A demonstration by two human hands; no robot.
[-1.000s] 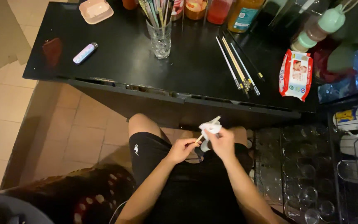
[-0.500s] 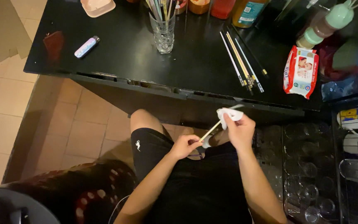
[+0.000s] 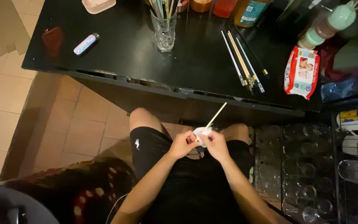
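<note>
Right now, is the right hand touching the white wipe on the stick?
Touching. The head view shows the right hand pinching the white wipe wrapped around the pale stick, with the left hand closed on it from the other side.

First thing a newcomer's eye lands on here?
Probably the two hands meeting over the lap: the left hand and right hand pinch a white cloth around a pale stick that angles up toward the black table. Next, the bright wipes packet at the table's right and the loose sticks beside it.
</note>
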